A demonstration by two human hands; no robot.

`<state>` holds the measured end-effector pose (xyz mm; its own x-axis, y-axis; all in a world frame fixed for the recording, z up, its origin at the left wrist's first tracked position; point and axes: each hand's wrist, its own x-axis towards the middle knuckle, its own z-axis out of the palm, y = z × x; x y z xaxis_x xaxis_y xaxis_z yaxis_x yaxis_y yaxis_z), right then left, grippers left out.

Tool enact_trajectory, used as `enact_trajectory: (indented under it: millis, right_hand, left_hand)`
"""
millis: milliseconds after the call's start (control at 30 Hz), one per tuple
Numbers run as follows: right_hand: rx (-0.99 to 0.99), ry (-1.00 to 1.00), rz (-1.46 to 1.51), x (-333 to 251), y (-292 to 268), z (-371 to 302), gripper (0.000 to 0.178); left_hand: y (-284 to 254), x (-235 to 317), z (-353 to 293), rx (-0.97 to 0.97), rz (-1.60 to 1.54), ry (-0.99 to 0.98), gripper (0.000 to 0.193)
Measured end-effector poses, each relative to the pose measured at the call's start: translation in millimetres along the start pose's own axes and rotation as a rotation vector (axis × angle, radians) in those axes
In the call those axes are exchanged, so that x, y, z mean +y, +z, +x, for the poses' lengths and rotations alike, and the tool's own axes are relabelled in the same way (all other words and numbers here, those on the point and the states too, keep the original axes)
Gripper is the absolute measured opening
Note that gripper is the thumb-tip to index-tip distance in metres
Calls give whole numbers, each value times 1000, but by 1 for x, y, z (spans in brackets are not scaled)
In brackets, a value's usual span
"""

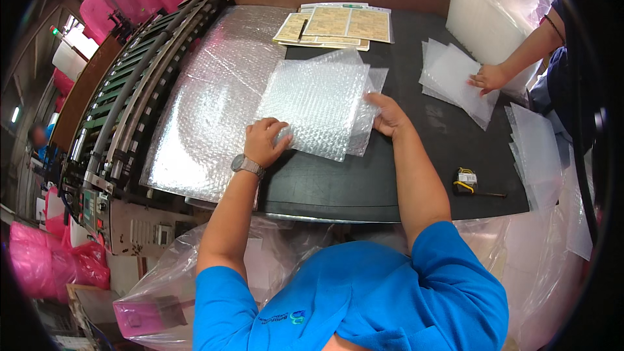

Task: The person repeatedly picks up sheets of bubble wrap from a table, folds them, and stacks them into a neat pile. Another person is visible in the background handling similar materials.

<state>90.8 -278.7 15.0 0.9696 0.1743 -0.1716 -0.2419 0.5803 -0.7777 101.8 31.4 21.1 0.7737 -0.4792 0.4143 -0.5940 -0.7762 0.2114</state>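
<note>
In front of me, slightly fanned bubble wrap sheets (315, 104) lie in a small stack on the dark tabletop. My left hand (265, 143) rests at the stack's lower left edge, its bent fingers and thumb apart. On the opposite side, my right hand (390, 117) is closed around the stack's right edge, thumb on top; its other fingers are partly hidden. Under the stack's left part spreads a large bubble wrap sheet (201, 110), reaching to the left side of the table.
A co-worker's hand (489, 80) presses on translucent sheets (455, 78) at the right. Nearer lies a black and yellow tape measure (465, 182). Printed papers (348, 24) with a pen (303, 30) lie at the back. A roller machine (123, 97) borders the table's left.
</note>
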Motion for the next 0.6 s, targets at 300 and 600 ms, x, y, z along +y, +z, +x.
enact_trajectory:
  millis: [300, 600]
  right_hand:
    - [-51, -76, -125, 11, 10, -1, 47]
    - [16, -101, -3, 21, 18, 10, 43]
  left_hand:
    - [10, -26, 9, 142, -67, -414, 72]
    - [2, 6, 19, 2, 150, -591, 68]
